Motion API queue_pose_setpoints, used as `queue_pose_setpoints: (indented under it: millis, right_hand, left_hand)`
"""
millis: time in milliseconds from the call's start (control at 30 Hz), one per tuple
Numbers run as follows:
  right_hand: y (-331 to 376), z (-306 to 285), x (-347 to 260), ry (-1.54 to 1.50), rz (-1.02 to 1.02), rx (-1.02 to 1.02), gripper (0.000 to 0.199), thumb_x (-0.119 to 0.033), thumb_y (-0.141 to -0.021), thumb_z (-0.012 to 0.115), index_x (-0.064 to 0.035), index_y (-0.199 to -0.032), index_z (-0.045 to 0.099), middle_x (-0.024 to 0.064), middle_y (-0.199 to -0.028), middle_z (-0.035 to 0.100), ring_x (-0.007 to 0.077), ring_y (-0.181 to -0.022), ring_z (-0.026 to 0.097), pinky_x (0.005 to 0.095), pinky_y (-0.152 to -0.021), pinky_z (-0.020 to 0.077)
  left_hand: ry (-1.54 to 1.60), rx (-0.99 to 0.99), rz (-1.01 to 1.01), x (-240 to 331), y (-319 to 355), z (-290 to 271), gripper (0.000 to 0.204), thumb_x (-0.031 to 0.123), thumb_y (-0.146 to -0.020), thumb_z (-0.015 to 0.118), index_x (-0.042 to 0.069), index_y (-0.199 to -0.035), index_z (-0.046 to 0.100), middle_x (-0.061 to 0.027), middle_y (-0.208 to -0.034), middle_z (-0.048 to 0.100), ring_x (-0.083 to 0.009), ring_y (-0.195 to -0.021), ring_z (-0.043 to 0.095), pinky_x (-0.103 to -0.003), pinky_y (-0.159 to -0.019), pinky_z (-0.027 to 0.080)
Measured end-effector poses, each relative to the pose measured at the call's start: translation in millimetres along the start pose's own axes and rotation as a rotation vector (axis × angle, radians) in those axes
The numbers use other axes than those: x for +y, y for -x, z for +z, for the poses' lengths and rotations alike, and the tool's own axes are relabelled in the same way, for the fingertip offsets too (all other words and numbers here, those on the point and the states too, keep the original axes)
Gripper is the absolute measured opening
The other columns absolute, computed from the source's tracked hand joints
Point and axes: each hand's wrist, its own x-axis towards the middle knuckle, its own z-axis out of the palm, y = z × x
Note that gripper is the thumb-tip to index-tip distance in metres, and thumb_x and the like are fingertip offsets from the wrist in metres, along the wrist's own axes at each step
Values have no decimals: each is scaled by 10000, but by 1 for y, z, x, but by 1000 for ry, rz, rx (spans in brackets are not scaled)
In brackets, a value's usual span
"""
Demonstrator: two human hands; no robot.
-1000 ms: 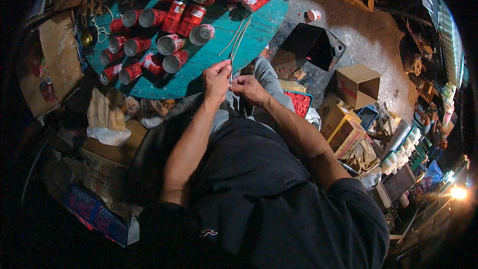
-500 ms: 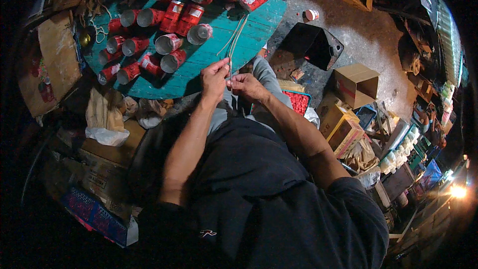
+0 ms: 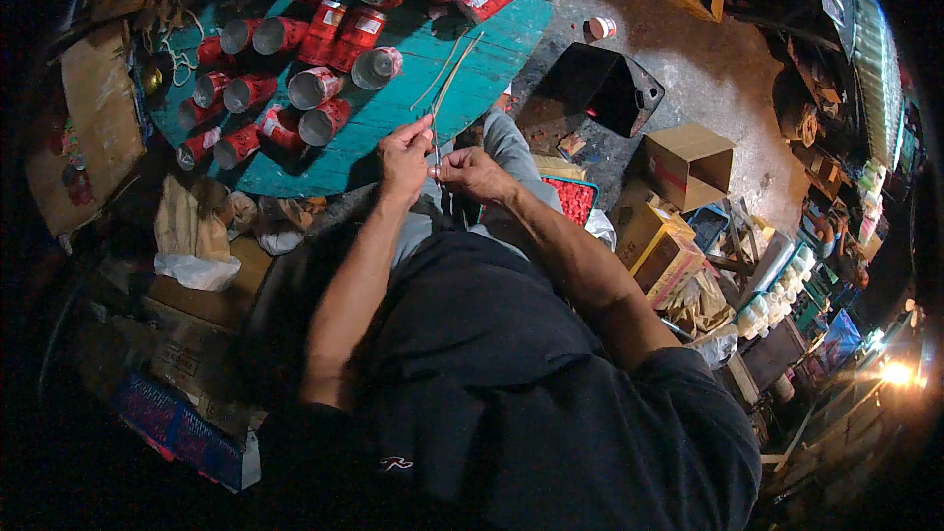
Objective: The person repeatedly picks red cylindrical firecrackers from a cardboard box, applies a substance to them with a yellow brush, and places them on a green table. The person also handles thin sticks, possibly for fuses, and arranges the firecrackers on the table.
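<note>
My left hand [image 3: 403, 159] is closed in a pinch round a bundle of thin pale cords [image 3: 454, 71], above my lap at the near edge of a turquoise wooden table [image 3: 506, 34]. The loose ends of the cords stretch up across the tabletop. Just to the right and slightly lower, my right hand [image 3: 475, 176] pinches the lower part of the same cords, close to the left fingers. Exactly how the strands run between the fingertips is too small to tell. Several red cans [image 3: 321, 123] with open silvery mouths stand or lie on the table, left of the cords.
A black angular box [image 3: 629, 93] and a small white-and-red tub [image 3: 602, 29] are on the floor to the right. Nearer are an open cardboard box [image 3: 688, 162], a yellow carton [image 3: 654, 246] and a tray of red pieces [image 3: 575, 199]. Paper bags [image 3: 192, 236] sit at left.
The whole view has shifted slightly, so the scene sits farther left. My right hand has slid a little down along the cords; both hands keep their pinch.
</note>
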Motion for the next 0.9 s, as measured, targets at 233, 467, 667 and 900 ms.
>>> queue_pose_setpoints:
  millis: [233,467,667,900]
  right_hand:
    - [-2,-2,-3,-45,24,-9,277,-303,-871,758,-84,-747,643,-73,-634,518,43,-546,395,241,-485,275]
    - [-8,1,4,-40,24,66,280,-283,-882,746,-81,-736,617,-71,-630,510,46,-525,392,244,-470,264]
    - [0,-2,-7,-71,35,-35,272,-287,-877,749,-78,-754,625,-62,-654,534,50,-547,418,236,-488,287]
    - [-8,-4,2,-82,44,38,262,-273,-881,745,-66,-764,635,-62,-647,531,50,-540,429,232,-484,301]
  left_hand:
    - [-2,0,-8,-3,0,-5,267,-41,-888,598,-19,-1136,693,-49,-906,629,-106,-724,558,-245,-645,467]
    - [-5,12,-20,-2,3,-4,269,-36,-892,598,-10,-1142,695,-38,-863,623,-103,-726,559,-245,-638,468]
    - [-13,14,24,2,7,-2,261,-24,-899,599,-7,-1140,696,-29,-860,620,-104,-727,563,-242,-637,470]
    - [-13,8,3,1,5,-2,261,-28,-891,606,-12,-1136,697,-32,-852,617,-105,-722,565,-244,-642,471]
